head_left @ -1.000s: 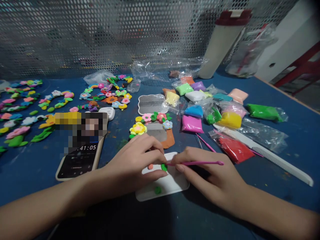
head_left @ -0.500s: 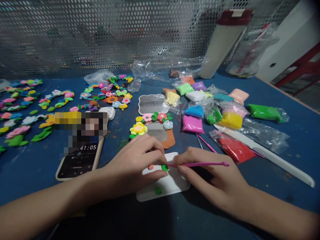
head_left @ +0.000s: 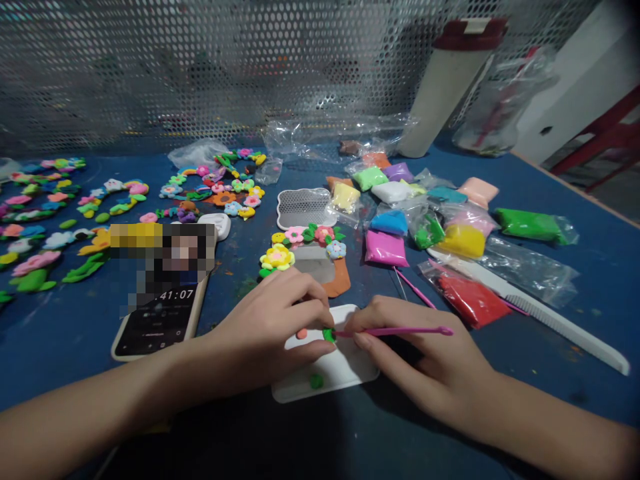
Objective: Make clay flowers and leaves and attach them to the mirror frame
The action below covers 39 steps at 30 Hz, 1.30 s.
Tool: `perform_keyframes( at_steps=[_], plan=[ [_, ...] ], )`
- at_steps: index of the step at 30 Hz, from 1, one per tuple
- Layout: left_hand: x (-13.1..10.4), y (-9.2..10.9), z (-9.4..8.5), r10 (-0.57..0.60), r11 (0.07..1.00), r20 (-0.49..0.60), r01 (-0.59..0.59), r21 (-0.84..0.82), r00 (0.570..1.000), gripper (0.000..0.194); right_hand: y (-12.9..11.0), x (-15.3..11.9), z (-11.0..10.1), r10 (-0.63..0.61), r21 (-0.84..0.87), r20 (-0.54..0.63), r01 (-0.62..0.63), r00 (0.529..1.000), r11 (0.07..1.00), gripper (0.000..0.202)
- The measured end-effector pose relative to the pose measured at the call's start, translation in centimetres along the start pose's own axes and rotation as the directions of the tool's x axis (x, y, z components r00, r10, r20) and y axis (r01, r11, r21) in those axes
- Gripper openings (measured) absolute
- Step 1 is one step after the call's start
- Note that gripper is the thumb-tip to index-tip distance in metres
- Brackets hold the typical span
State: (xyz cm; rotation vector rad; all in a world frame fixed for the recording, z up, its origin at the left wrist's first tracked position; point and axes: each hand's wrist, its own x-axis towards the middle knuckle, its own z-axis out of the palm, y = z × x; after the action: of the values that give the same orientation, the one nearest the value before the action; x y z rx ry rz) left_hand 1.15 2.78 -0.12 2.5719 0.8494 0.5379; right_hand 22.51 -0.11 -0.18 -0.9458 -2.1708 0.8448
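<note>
Over a white tray, my left hand pinches a small green clay piece between thumb and fingertips. My right hand grips a pink modelling tool, its tip against the green piece. Beside my left fingers a small coral clay bit sits on the tray, and a green clay lump lies near its front edge. Just behind is a mirror frame with brown clay on its right side and clay flowers along the top and left; my left hand hides part of it.
Bagged clay blocks spread to the right, by a white comb and another pink tool. A phone and several clay-flower pieces lie left. A tumbler stands before the perforated metal panel.
The pink tool's outer end has dipped slightly and shifted a little left as my right hand tilts it. My left hand keeps its place on the green piece.
</note>
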Motion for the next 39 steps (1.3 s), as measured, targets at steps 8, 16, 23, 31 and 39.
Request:
perform_keyframes(
  at_steps=[8, 16, 23, 31, 39],
  plan=[
    [0.1, 0.0, 0.0, -0.006, 1.000, 0.007, 0.006, -0.001, 1.000, 0.007, -0.2, -0.2, -0.1, -0.023, 0.019, -0.017, 0.023, 1.000, 1.000, 0.015],
    [0.1, 0.0, 0.0, 0.002, 1.000, -0.003, -0.002, 0.003, 1.000, 0.006, -0.2, 0.0, -0.1, -0.025, 0.004, 0.024, 0.025, 0.999, 1.000, 0.015],
    [0.0, -0.1, 0.0, 0.002, 1.000, 0.004, -0.002, 0.005, 1.000, 0.006, -0.2, 0.0, 0.0, -0.079, -0.019, 0.029, 0.080, 0.996, 0.997, 0.016],
    [0.1, 0.0, -0.1, 0.006, 1.000, 0.003, -0.006, 0.004, 1.000, 0.006, -0.9, -0.1, -0.5, -0.151, -0.092, -0.036, 0.147, 0.988, 0.985, 0.017],
    [-0.4, -0.5, 0.1, 0.077, 0.996, 0.023, -0.078, 0.050, 0.997, 0.024, 0.3, 0.5, -3.0, -0.328, -0.493, 0.006, 0.288, 0.945, 0.821, 0.016]
  ],
)
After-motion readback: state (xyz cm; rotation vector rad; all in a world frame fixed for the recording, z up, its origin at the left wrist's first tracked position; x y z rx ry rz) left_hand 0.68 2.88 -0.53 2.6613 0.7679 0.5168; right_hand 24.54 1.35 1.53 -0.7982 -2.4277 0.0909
